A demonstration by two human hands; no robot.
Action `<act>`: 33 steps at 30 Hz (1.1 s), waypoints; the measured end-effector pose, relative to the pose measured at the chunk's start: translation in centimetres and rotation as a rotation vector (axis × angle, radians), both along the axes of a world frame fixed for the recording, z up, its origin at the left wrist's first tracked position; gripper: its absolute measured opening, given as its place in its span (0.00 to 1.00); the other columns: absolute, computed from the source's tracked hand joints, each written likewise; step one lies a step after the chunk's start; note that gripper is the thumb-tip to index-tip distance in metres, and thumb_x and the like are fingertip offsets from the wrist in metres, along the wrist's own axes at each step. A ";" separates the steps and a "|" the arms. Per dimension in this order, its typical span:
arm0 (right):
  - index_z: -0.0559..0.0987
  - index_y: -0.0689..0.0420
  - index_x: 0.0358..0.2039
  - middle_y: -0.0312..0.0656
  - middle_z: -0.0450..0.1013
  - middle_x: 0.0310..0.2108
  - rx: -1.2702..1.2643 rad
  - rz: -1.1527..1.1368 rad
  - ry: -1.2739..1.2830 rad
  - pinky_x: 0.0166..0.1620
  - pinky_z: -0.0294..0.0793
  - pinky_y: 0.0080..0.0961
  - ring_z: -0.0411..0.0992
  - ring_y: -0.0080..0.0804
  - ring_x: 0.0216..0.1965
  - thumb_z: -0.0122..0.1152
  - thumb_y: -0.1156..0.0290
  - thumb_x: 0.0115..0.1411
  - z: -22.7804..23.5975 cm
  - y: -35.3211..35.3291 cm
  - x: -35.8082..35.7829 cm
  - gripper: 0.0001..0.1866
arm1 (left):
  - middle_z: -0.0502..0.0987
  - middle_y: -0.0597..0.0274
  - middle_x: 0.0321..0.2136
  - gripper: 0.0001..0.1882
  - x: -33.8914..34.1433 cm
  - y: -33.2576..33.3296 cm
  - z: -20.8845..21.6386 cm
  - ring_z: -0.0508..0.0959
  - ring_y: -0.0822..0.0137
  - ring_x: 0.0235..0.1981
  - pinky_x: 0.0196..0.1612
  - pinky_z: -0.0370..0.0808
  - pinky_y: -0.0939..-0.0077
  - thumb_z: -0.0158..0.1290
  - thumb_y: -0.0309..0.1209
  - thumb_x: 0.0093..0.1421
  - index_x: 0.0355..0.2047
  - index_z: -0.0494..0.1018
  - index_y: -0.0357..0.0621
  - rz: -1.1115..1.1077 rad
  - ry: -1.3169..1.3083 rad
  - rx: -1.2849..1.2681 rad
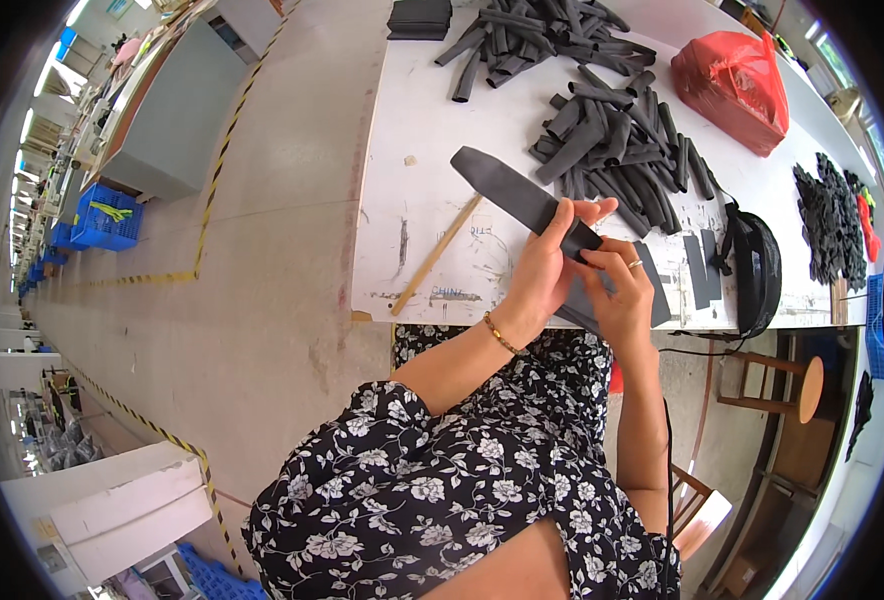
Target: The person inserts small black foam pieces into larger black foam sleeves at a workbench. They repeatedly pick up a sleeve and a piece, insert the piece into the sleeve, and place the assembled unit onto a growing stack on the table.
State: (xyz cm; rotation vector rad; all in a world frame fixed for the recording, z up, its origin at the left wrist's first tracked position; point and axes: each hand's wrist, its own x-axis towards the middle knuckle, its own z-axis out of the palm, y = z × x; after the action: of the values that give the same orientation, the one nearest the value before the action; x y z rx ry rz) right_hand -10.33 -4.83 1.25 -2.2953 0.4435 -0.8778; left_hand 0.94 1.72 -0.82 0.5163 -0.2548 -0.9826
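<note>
A long dark grey strip of flat, fabric-like material (507, 187) slants up and left over the white table (402, 120). Its near end is gripped by my left hand (544, 268), with the thumb laid on top. My right hand (622, 290) pinches the same end with thumb and fingertips. Whether the strip is one layer or a sleeve I cannot tell. Under and beside my hands lie more flat grey strips (655, 283), partly hidden by my fingers. To the left of the held strip, a thin wooden stick (436, 256) rests on the table.
Rolled dark grey pieces are heaped in a near pile (612, 140) and a far pile (532, 35). A flat stack (419, 19) sits at the far left corner. Rightward are a red plastic bag (732, 90), a black bag (754, 270) and small dark pieces (830, 220). A wooden stool (810, 390) stands below.
</note>
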 end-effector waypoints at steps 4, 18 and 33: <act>0.80 0.60 0.35 0.43 0.73 0.36 -0.064 0.014 -0.075 0.31 0.75 0.26 0.75 0.33 0.30 0.67 0.81 0.54 0.0 -1.0 -0.7 0.08 | 0.75 0.53 0.49 0.17 1.3 0.0 0.8 0.73 0.60 0.54 0.57 0.70 0.63 0.43 0.41 0.71 0.49 0.70 0.40 0.069 0.198 -0.113; 0.79 0.62 0.30 0.41 0.76 0.35 -0.090 -0.006 -0.155 0.33 0.75 0.23 0.76 0.32 0.31 0.67 0.83 0.50 -0.3 -1.0 1.1 0.06 | 0.78 0.54 0.43 0.18 -0.3 -1.1 1.8 0.77 0.56 0.51 0.58 0.72 0.63 0.43 0.39 0.71 0.49 0.67 0.36 0.183 0.078 -0.118; 0.80 0.63 0.30 0.41 0.76 0.35 -0.073 0.012 -0.145 0.34 0.76 0.25 0.76 0.32 0.31 0.67 0.83 0.50 -0.5 -0.5 1.5 0.06 | 0.78 0.58 0.39 0.18 -0.9 -1.0 1.2 0.78 0.57 0.48 0.51 0.74 0.67 0.45 0.43 0.70 0.48 0.69 0.40 0.239 0.130 -0.084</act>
State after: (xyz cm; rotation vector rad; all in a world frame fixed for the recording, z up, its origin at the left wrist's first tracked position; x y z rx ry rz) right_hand -8.81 -5.29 0.77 -2.2786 0.3394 -1.0625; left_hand 0.05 0.73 0.37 0.3936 -0.1138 -0.7656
